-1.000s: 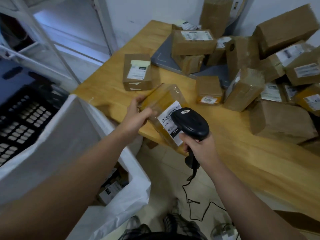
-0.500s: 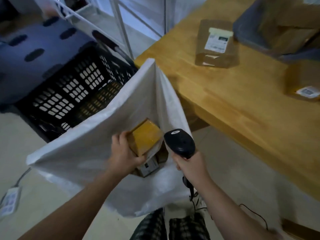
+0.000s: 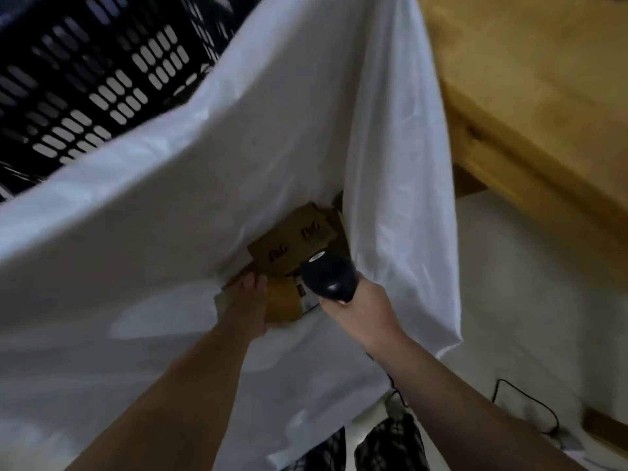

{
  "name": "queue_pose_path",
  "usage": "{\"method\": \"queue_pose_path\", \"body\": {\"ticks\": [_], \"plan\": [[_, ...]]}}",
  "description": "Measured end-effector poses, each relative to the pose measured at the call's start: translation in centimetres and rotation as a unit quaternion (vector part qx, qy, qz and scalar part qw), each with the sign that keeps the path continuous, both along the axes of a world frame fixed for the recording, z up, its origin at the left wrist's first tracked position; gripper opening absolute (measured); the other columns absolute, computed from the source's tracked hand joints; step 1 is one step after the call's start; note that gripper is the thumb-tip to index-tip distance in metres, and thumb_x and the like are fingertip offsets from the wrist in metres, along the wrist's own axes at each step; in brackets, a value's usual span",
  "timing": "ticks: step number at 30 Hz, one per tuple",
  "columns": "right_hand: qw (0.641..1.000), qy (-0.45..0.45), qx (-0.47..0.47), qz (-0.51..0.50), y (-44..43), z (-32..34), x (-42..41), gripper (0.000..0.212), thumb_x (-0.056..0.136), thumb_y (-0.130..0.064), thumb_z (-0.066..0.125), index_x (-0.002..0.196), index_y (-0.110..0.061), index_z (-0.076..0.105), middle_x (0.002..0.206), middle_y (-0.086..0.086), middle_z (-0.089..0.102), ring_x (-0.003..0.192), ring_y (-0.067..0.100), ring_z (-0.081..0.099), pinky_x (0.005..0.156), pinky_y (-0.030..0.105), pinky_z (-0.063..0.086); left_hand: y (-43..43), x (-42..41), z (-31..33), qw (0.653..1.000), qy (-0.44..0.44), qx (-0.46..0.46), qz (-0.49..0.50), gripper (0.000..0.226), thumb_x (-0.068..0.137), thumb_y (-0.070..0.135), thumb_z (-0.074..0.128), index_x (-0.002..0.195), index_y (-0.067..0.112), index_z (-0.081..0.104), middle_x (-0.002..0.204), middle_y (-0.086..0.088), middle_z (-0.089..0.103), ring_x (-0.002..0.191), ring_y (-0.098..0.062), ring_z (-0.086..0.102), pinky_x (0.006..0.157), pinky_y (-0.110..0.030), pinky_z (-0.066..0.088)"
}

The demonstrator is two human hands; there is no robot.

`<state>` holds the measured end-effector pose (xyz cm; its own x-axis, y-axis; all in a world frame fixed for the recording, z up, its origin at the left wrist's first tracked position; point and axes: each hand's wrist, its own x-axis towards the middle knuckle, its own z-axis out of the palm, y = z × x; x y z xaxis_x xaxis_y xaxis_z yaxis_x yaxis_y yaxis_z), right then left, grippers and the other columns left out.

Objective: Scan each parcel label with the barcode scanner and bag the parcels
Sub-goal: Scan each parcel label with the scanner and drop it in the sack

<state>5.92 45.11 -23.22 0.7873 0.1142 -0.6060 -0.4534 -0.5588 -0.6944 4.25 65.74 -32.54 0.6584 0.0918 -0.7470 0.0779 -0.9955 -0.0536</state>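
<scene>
My left hand (image 3: 247, 302) reaches deep into the big white bag (image 3: 238, 137) and holds a small tape-wrapped brown parcel (image 3: 283, 302) low inside it. Just above it lies another cardboard parcel (image 3: 292, 244) with dark markings. My right hand (image 3: 356, 304) grips the black barcode scanner (image 3: 328, 273) by its handle at the bag's mouth, right beside the held parcel. The scanner's cable (image 3: 530, 407) trails over the floor.
A black perforated plastic crate (image 3: 85, 69) stands behind the bag at upper left. The wooden table's edge (image 3: 530, 137) runs along the upper right. Pale floor (image 3: 526, 300) shows to the right, and my checked trouser legs (image 3: 390, 443) at the bottom.
I have turned from the table to the bag. My left hand carried the scanned parcel off the table and lowered it deep into the bag. The scanner hand followed alongside.
</scene>
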Motion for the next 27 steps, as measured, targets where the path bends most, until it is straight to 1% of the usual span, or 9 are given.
{"method": "queue_pose_path", "body": {"ticks": [2,4,7,9,12,17,19,22,27], "plan": [[1.000,-0.007,-0.016,0.012,0.2,-1.4,0.3,0.037,0.081,-0.029,0.073,0.113,-0.014,0.062,0.095,0.004,0.069,0.091,0.023,0.065,0.078,0.035,0.055,-0.4,0.0,-0.8,0.996,0.042,-0.003,-0.075,0.089,0.087,0.016,0.066,0.152,0.013,0.005,0.159,-0.013,0.005,0.146,-0.032,0.008,0.117,-0.038,0.016],[0.999,-0.009,-0.031,0.023,0.4,-2.3,0.4,0.034,0.082,-0.030,0.072,0.109,-0.013,0.063,0.096,0.007,0.070,0.092,0.023,0.065,0.081,0.038,0.055,-0.2,0.3,-2.4,0.991,0.084,0.003,-0.108,0.081,0.094,0.013,0.056,0.154,0.016,0.003,0.161,-0.008,0.000,0.147,-0.031,0.009,0.117,-0.042,0.016],[0.998,-0.016,-0.051,0.045,0.9,-3.2,0.5,0.036,0.082,-0.034,0.071,0.109,-0.013,0.062,0.095,0.006,0.069,0.092,0.023,0.065,0.080,0.039,0.056,0.7,0.3,-4.1,0.981,0.155,0.039,-0.110,0.057,0.100,0.031,0.043,0.151,0.015,0.023,0.157,-0.007,0.023,0.141,-0.030,0.028,0.116,-0.044,0.024],[0.997,-0.020,-0.056,0.053,1.1,-3.5,0.9,0.037,0.082,-0.034,0.071,0.110,-0.012,0.061,0.094,0.004,0.068,0.091,0.023,0.065,0.078,0.037,0.055,1.5,0.2,-5.4,0.978,0.170,0.050,-0.110,0.042,0.101,0.032,0.038,0.139,0.016,0.044,0.142,-0.006,0.045,0.128,-0.025,0.044,0.110,-0.041,0.034],[0.995,-0.024,-0.081,0.059,0.8,-3.3,1.4,0.037,0.083,-0.036,0.070,0.109,-0.012,0.061,0.089,0.002,0.065,0.088,0.022,0.064,0.074,0.032,0.052,1.0,1.2,-3.6,0.989,0.081,0.042,-0.116,0.031,0.100,0.025,0.039,0.123,0.019,0.058,0.122,-0.003,0.058,0.113,-0.020,0.053,0.094,-0.033,0.046],[0.992,-0.037,-0.107,0.058,-0.4,-0.7,1.3,0.025,0.083,-0.036,0.069,0.095,-0.018,0.057,0.079,-0.003,0.059,0.082,0.021,0.062,0.063,0.025,0.041,-1.4,3.5,1.2,0.990,-0.036,0.000,-0.137,0.022,0.098,0.013,0.038,0.112,0.008,0.055,0.117,-0.011,0.055,0.107,-0.025,0.053,0.077,-0.031,0.042],[0.989,-0.050,-0.127,0.053,-1.1,1.5,1.0,0.024,0.084,-0.033,0.069,0.099,-0.020,0.056,0.082,-0.002,0.059,0.086,0.022,0.063,0.065,0.025,0.040,-2.9,4.4,4.3,0.988,-0.066,-0.014,-0.137,0.025,0.098,0.012,0.037,0.117,0.009,0.053,0.120,-0.012,0.053,0.110,-0.027,0.050,0.082,-0.033,0.042],[0.986,-0.063,-0.152,0.012,-2.9,5.5,0.3,0.035,0.084,-0.032,0.069,0.113,-0.016,0.058,0.092,0.001,0.064,0.094,0.022,0.063,0.070,0.027,0.045,-5.2,5.4,9.4,0.977,-0.129,-0.028,-0.166,0.026,0.098,0.014,0.038,0.120,0.008,0.052,0.120,-0.013,0.053,0.109,-0.030,0.050,0.085,-0.037,0.043],[0.979,-0.093,-0.165,-0.074,-6.6,12.9,0.6,0.030,0.085,-0.031,0.067,0.108,-0.013,0.058,0.086,0.004,0.061,0.082,0.024,0.059,0.061,0.027,0.040,-9.9,8.1,18.8,0.959,-0.195,-0.102,-0.177,0.029,0.098,0.022,0.042,0.125,0.013,0.049,0.125,-0.012,0.051,0.114,-0.031,0.048,0.092,-0.039,0.041]]}}
